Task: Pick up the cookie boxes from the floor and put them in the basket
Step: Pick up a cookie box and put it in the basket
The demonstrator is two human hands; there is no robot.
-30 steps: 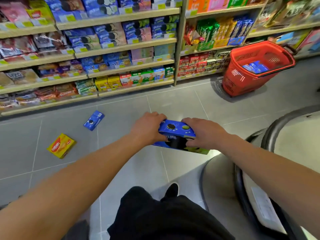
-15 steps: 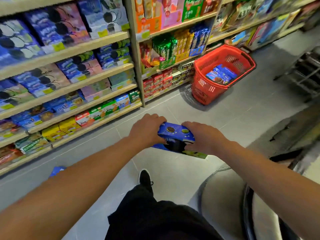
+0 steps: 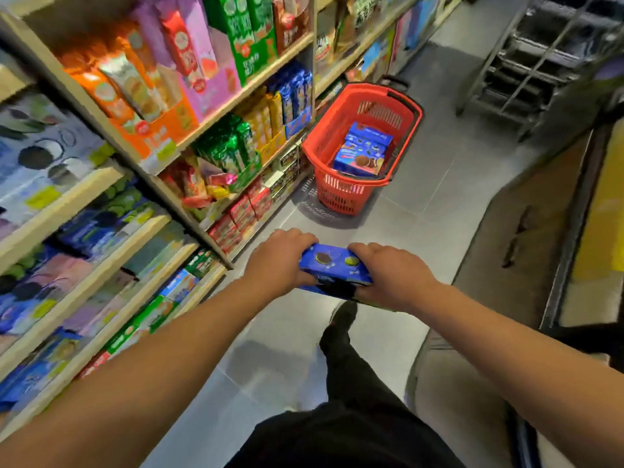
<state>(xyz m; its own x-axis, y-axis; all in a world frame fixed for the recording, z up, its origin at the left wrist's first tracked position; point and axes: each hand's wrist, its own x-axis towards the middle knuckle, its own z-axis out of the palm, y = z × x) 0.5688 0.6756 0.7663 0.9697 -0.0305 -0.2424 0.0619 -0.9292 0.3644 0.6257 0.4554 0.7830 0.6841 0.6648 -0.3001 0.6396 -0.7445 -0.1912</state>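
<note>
A blue cookie box (image 3: 337, 266) sits at picture centre, held off the floor, the left hand (image 3: 282, 261) curled round its 9 o'clock end and the right hand (image 3: 393, 275) round its 3 o'clock end. At 12 o'clock, well apart, a red basket (image 3: 341, 197) stands on grey floor (image 3: 422, 184), blue boxes (image 3: 363, 152) inside, its rim near the shelving (image 3: 189, 136) at 10 o'clock. Bare tiles lie between. A metal rack (image 3: 540, 62) stands at 2 o'clock.
</note>
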